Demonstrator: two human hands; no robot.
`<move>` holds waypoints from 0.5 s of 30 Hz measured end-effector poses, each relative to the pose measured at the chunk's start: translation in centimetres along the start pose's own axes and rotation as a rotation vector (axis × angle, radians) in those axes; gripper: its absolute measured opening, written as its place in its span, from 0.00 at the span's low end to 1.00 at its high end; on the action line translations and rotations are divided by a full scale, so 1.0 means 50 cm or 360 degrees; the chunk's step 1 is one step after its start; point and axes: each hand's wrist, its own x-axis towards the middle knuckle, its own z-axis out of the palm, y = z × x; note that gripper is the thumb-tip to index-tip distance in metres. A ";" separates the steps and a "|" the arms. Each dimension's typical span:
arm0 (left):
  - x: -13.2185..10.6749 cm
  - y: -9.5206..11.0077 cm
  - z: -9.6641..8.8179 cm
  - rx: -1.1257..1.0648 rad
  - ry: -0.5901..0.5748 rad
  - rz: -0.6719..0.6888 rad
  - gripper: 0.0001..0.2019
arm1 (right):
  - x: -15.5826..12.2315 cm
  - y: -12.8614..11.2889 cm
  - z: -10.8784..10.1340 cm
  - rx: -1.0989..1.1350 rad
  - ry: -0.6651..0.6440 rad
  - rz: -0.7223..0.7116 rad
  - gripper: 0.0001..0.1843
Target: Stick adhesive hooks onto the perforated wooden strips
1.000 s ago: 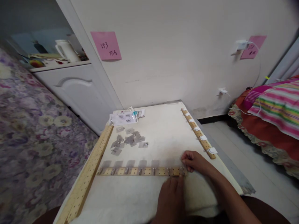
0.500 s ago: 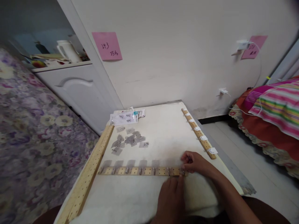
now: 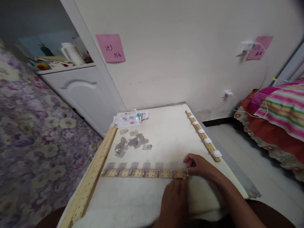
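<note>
A narrow wooden strip with holes (image 3: 142,173) lies across the white table top (image 3: 166,139), with several small clear hooks fixed along it. My right hand (image 3: 198,166) pinches at the strip's right end, fingers closed on a clear hook there. My left hand (image 3: 174,202) rests just below that end, fingers together and touching the strip's near edge. What lies under its fingers is hidden.
A pile of loose clear hooks (image 3: 133,143) and their packets (image 3: 128,119) lie at the table's far left. A wide pegboard plank (image 3: 90,186) runs along the left edge, another hooked strip (image 3: 203,136) along the right. A flowered bed is left, a striped blanket (image 3: 280,110) right.
The view has shifted slightly to the right. My right hand has curled a little tighter at the strip's end. The left hand has hardly moved.
</note>
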 end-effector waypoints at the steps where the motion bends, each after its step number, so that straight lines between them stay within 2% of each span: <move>1: 0.000 0.000 0.000 0.0008 0.0001 -0.0006 0.28 | 0.001 0.000 0.000 0.0000 -0.0012 0.0010 0.14; 9: -0.002 -0.004 0.010 -0.0026 0.0029 0.0013 0.31 | -0.001 -0.005 0.003 0.0035 -0.0045 0.0061 0.14; 15: 0.000 -0.003 0.014 -0.0014 0.0019 0.0010 0.28 | 0.001 0.003 0.004 0.0018 -0.0040 0.0045 0.13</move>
